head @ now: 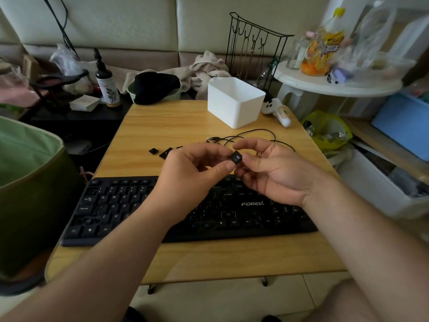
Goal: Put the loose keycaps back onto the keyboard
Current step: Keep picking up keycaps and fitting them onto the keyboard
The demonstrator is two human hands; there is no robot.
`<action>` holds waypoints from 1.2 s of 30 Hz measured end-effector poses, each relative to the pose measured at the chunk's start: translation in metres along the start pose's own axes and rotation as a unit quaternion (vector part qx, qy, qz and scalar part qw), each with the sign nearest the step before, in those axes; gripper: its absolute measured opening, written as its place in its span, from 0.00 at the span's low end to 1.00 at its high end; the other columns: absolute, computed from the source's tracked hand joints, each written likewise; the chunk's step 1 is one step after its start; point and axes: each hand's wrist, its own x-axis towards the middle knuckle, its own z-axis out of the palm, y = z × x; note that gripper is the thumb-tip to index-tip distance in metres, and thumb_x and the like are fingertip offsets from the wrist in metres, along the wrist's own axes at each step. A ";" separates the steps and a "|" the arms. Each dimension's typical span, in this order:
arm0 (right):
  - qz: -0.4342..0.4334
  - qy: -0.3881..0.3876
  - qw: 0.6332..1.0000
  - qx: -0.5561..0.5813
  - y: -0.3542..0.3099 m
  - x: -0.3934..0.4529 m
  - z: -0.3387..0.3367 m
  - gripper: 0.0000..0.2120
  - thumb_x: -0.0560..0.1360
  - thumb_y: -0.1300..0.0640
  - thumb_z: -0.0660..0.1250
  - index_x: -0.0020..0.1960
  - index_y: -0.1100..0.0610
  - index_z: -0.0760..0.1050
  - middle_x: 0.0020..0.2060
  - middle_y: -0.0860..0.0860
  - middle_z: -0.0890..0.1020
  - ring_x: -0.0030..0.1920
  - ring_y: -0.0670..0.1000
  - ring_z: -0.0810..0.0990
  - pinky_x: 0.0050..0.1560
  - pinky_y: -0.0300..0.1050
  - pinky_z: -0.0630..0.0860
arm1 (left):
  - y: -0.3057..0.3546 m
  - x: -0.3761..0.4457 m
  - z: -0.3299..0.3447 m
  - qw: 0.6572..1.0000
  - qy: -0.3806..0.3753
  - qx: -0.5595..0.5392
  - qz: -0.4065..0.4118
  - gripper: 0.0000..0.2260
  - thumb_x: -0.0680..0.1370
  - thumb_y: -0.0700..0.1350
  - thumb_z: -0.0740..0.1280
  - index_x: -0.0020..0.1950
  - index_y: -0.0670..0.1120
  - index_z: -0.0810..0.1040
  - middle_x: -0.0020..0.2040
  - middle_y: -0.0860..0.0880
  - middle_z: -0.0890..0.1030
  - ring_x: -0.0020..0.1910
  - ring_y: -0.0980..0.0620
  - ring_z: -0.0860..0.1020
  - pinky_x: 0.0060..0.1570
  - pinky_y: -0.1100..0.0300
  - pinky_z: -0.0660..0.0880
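Head-worn view, looking forward and down, close over table [176, 126]

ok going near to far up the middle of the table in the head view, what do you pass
keyboard → keycap pinched between left hand and right hand → black cable → white bin

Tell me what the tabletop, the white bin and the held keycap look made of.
Tabletop: wood-look laminate probably, printed grain, satin sheen. White bin: likely plastic, smooth, thin matte walls. Keycap: likely moulded black plastic, matte, white legend.
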 end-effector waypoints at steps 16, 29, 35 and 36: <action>-0.107 0.046 0.970 -0.213 0.002 -0.015 -0.005 0.14 0.81 0.68 0.65 0.52 0.51 0.83 0.41 0.52 0.85 0.41 0.51 0.82 0.44 0.43 0.78 | 0.003 -0.005 0.012 0.999 -0.009 -0.034 -0.036 0.13 0.76 0.38 0.76 0.57 0.49 0.81 0.49 0.48 0.87 0.53 0.44 0.85 0.60 0.42 0.81; -0.239 0.139 0.847 -0.455 -0.001 -0.041 -0.008 0.13 0.71 0.62 0.79 0.49 0.45 0.85 0.43 0.46 0.87 0.45 0.47 0.86 0.51 0.46 0.84 | 0.005 -0.007 0.034 0.988 -0.029 -0.102 -0.116 0.05 0.83 0.42 0.67 0.54 0.45 0.83 0.43 0.49 0.84 0.42 0.52 0.81 0.48 0.57 0.79; -0.275 0.174 0.822 -0.467 -0.001 -0.048 -0.015 0.12 0.67 0.55 0.81 0.47 0.44 0.84 0.40 0.44 0.86 0.43 0.46 0.86 0.49 0.47 0.84 | 0.010 -0.009 0.043 0.971 -0.048 -0.179 -0.148 0.08 0.84 0.42 0.66 0.52 0.45 0.86 0.43 0.45 0.84 0.43 0.50 0.81 0.50 0.54 0.79; -0.285 0.173 0.807 -0.487 -0.001 -0.051 -0.016 0.11 0.66 0.53 0.81 0.47 0.45 0.84 0.39 0.44 0.86 0.43 0.45 0.85 0.47 0.42 0.83 | 0.011 -0.009 0.044 0.973 -0.054 -0.173 -0.144 0.07 0.83 0.42 0.67 0.52 0.45 0.86 0.43 0.45 0.84 0.43 0.50 0.81 0.50 0.54 0.79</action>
